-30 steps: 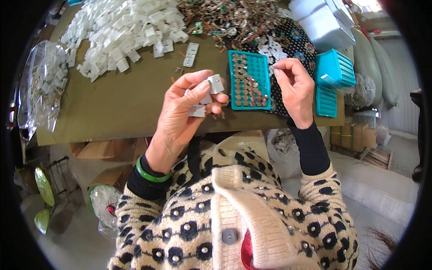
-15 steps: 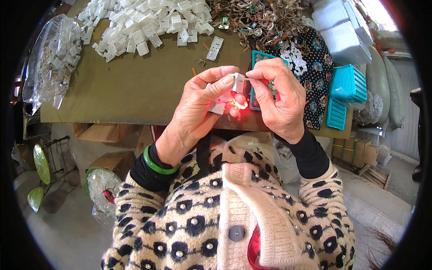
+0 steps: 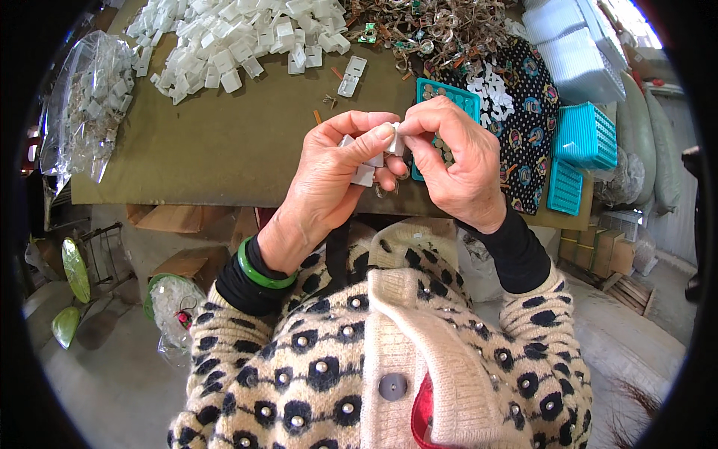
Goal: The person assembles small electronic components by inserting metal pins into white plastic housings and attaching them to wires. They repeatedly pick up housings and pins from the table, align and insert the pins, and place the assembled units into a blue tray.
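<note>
My left hand point(image 3: 329, 161) is closed round several small white plastic boxes. One white box point(image 3: 396, 142) stands upright at its thumb tip, and another white box point(image 3: 363, 175) shows lower, by the palm. Thin wire hangs near the curled lower fingers. My right hand point(image 3: 460, 161) is pinched against the right side of the upright box; whatever lies between its fingertips is too small to make out. Partly behind this hand is a teal tray point(image 3: 470, 107) with round metal discs in its pockets. A loose white case point(image 3: 351, 76) lies beyond my hands.
White plastic cases point(image 3: 239, 37) are heaped at the far left, beside a filled clear bag point(image 3: 93, 97). Tangled wire bundles point(image 3: 441, 34) lie at the back. White tabs point(image 3: 490, 93) rest on a patterned black cloth point(image 3: 523, 138). Teal trays point(image 3: 587, 142) and white trays point(image 3: 576, 63) are stacked right.
The red glow among the left fingers has gone out. My right hand has moved slightly left, closer to the white box, and the thin white piece at its fingertips no longer shows.
</note>
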A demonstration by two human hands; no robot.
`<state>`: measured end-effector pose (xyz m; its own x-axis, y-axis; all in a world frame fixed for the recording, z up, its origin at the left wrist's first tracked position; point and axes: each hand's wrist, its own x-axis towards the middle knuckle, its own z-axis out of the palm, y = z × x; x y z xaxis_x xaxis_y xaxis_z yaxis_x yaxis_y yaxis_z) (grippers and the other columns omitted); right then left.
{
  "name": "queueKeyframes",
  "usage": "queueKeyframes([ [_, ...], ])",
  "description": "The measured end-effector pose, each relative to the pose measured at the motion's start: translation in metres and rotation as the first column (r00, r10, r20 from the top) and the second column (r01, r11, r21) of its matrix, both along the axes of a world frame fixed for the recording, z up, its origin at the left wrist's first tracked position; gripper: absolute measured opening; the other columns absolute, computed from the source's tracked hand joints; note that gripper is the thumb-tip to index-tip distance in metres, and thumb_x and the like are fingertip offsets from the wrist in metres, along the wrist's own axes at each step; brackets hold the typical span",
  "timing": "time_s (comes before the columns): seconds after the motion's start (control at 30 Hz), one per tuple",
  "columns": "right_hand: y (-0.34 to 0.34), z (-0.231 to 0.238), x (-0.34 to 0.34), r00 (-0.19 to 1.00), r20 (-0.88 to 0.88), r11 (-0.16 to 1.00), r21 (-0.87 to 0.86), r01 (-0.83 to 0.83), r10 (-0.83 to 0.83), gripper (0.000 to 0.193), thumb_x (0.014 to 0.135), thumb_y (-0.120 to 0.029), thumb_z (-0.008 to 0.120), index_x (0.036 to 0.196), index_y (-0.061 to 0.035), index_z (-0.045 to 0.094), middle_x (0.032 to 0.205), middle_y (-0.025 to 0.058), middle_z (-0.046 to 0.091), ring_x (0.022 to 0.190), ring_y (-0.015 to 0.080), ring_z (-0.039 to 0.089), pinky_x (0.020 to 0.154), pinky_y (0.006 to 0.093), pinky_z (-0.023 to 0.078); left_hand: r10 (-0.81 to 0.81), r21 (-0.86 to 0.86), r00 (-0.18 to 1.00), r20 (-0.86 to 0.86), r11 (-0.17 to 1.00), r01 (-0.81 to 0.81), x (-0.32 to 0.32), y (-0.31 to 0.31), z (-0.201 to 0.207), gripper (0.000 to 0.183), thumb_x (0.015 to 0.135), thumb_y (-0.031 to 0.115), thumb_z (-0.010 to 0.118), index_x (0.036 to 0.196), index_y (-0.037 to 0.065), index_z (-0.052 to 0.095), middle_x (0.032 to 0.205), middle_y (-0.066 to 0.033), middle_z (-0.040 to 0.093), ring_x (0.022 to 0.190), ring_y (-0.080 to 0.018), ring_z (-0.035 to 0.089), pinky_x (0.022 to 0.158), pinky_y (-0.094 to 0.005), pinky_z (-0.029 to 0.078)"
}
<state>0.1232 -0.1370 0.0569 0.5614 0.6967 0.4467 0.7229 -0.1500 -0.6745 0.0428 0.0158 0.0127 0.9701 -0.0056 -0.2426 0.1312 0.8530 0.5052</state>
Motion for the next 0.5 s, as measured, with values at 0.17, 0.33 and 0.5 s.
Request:
queueKeyframes([
  [0.17,-0.0065,-0.0003,0.0051,0.998,-0.061,1.0,-0.013,0.026,-0.026,0.016,0.079,0.008,0.062,0.09,-0.0009,0.056,0.085,0.0085,0.059,0.071,0.019,0.059,0.067,0.0275,0.048,0.009,0.019,1.0,-0.015,1.0,-0.009,0.0014,-0.0012,0.0012,0.019,0.091,0.008,0.068,0.105,-0.003,0.063,0.085,-0.0119,0.067,0.068,-0.0196,0.068,0.05,-0.0268,0.054],
  [0.33,-0.0088,-0.0039,0.0045,1.0,-0.027,0.999,-0.045,0.0,-0.001,0.015,0.079,0.009,0.059,0.089,-0.0012,0.054,0.083,0.0086,0.058,0.069,0.019,0.058,0.064,0.0288,0.048,-0.01,0.112,1.0,-0.007,0.994,0.011,0.0006,-0.0053,0.0014,0.019,0.092,0.011,0.066,0.106,-0.001,0.065,0.086,-0.0105,0.068,0.068,-0.0164,0.066,0.052,-0.0271,0.052],
  [0.5,-0.006,-0.0051,0.0038,0.999,-0.053,1.0,-0.021,0.006,-0.007,0.013,0.08,0.009,0.06,0.089,-0.0006,0.056,0.081,0.0075,0.058,0.065,0.0167,0.057,0.057,0.0277,0.046,0.003,0.127,1.0,-0.02,0.992,0.0,0.0029,-0.0074,0.004,0.02,0.092,0.013,0.067,0.107,0.0,0.065,0.086,-0.0091,0.067,0.066,-0.0156,0.064,0.049,-0.0261,0.047],
])
